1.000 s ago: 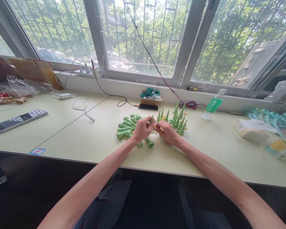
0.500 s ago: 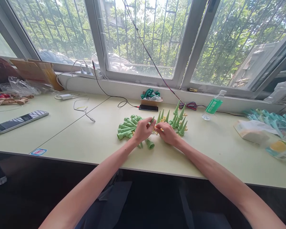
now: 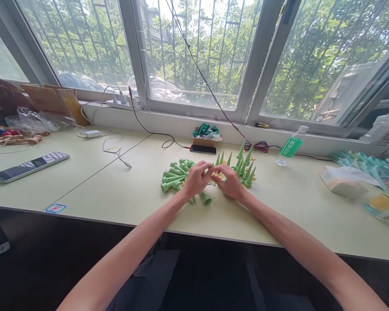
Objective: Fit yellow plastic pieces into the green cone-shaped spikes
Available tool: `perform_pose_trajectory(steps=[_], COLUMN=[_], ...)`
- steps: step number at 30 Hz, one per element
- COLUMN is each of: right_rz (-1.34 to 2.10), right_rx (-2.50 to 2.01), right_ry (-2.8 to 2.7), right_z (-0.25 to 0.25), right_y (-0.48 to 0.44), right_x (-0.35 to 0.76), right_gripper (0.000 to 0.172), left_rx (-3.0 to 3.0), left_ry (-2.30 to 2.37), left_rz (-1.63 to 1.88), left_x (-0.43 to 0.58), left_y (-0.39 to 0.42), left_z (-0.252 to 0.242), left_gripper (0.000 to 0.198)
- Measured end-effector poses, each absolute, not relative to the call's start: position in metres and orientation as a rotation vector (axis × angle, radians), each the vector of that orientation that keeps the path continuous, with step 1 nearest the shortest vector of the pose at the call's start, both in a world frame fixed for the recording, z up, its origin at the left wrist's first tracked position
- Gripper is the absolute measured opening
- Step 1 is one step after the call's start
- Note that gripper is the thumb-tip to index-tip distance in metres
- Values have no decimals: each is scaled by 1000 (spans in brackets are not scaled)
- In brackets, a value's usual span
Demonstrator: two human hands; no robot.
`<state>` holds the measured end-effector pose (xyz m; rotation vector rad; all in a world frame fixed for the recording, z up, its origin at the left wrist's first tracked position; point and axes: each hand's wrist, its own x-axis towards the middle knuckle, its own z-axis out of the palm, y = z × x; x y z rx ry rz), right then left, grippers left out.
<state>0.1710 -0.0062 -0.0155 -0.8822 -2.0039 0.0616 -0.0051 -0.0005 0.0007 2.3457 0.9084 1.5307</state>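
Observation:
My left hand (image 3: 197,179) is closed in a pinch around a green plastic spike, of which little more than the tip shows above the fingers. Against its fingertips, my right hand (image 3: 229,182) is also pinched; whatever small piece it holds is hidden. Left of the hands lies a fan of loose green spikes (image 3: 173,175) with ribbed wide ends, and one green spike (image 3: 206,199) points its open end toward me. Behind and beside my right hand, several green spikes (image 3: 246,162) stand tip up, with small yellow parts sticking out. More small yellow pieces (image 3: 218,176) lie partly hidden between the hands.
A black phone (image 3: 202,149) lies before a small cardboard box (image 3: 207,141) holding green material. A green-labelled bottle (image 3: 291,147) stands to the right, near a tissue pack (image 3: 346,180). At left are a white cable (image 3: 116,152) and a dark-screened tablet-like device (image 3: 29,166).
My hands have come closer together, fingertips now meeting. The spike tip in my left hand is tilted differently and shows less. The whole view has shifted slightly.

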Motion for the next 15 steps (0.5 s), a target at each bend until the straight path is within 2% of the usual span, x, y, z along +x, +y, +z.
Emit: perform_pose_trajectory(steps=[7,12,15], right_rz=[-42,-37,-21], right_rx=[-748,-756,-770], right_ry=[-2027,-2028,-2021], right_z=[-12,-12,-12], right_y=[-9,-11,-11], right_x=[167,163,164], right_gripper=[15,7,8], left_rx=[2339,2353,2374], left_ry=[817,819,834], left_rz=[1534,1482,1447], left_x=[-6,-6,-6], left_y=[2,1,1], left_z=[-4,-3,-3], left_gripper=[28,30,31])
